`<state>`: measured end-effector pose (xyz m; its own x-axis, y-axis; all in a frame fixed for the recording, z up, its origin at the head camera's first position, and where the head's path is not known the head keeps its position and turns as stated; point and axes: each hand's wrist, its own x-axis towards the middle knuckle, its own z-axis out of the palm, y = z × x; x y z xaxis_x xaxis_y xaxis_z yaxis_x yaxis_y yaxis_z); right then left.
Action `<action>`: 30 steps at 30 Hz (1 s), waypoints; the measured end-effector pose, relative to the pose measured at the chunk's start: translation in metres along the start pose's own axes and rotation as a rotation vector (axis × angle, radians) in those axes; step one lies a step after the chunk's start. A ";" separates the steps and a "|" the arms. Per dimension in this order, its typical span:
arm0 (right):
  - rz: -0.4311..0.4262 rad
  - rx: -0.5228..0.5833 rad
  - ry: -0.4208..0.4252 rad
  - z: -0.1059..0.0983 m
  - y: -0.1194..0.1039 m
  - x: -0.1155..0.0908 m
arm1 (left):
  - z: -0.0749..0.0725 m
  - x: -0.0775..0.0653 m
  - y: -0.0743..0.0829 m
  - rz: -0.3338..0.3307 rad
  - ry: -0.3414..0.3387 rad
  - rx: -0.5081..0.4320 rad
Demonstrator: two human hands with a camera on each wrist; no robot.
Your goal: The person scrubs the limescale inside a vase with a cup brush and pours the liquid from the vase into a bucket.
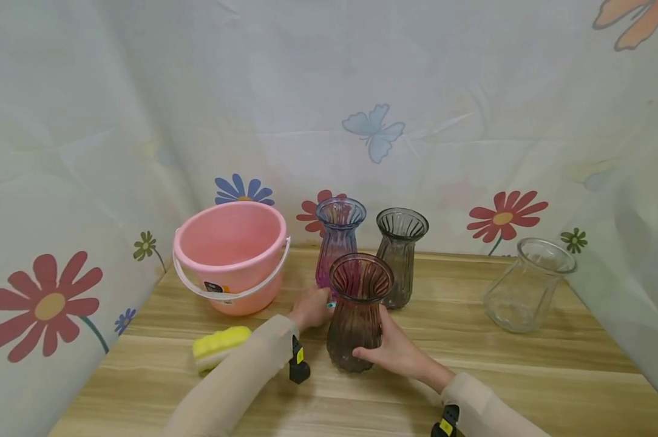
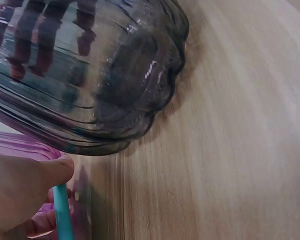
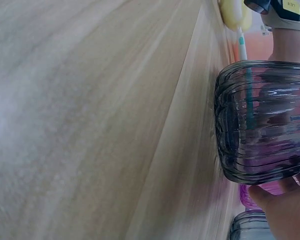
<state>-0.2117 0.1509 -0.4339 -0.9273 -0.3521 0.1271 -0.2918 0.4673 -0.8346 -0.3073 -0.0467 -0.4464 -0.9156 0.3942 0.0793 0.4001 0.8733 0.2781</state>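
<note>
My right hand (image 1: 402,349) grips the lower body of a ribbed glass vase (image 1: 356,331), reddish at the top and smoky grey at the base. In the right wrist view the vase (image 3: 265,122) lies sideways across the picture. Just left of it, my left hand (image 1: 311,308) pinches the thin teal-and-white handle (image 2: 63,212) of a sponge brush. Its yellow sponge head (image 1: 222,343) lies on the table, with my left forearm hiding most of the handle. Behind my left hand stands a blue-to-pink glass vase (image 1: 337,249), partly covered by the held one.
A pink bucket (image 1: 230,233) with a white handle stands at the back left. A grey glass vase (image 1: 401,261) is behind the held one, and a clear vase (image 1: 525,291) stands far right. Flowered cloth (image 1: 460,91) encloses the wooden table (image 1: 498,388).
</note>
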 end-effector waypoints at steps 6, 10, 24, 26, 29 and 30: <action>0.006 0.006 -0.001 0.001 0.000 0.000 | 0.004 -0.003 0.000 -0.021 0.016 0.023; 0.004 0.007 -0.004 0.000 0.000 0.001 | 0.006 -0.003 -0.001 -0.009 0.050 0.029; 0.049 0.019 -0.003 0.001 -0.002 0.000 | -0.039 -0.025 0.001 0.215 -0.032 -0.315; 0.043 0.016 -0.001 0.001 -0.002 0.000 | -0.047 -0.033 0.001 0.245 -0.021 -0.357; 0.009 0.019 0.016 0.001 -0.003 0.002 | -0.060 -0.044 -0.001 0.250 -0.007 -0.405; -0.002 0.019 0.022 0.001 -0.002 0.002 | -0.064 -0.048 -0.002 0.248 0.001 -0.416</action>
<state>-0.2130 0.1481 -0.4321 -0.9317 -0.3348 0.1409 -0.2898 0.4510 -0.8441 -0.2665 -0.0862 -0.3894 -0.7945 0.5760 0.1922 0.5567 0.5644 0.6096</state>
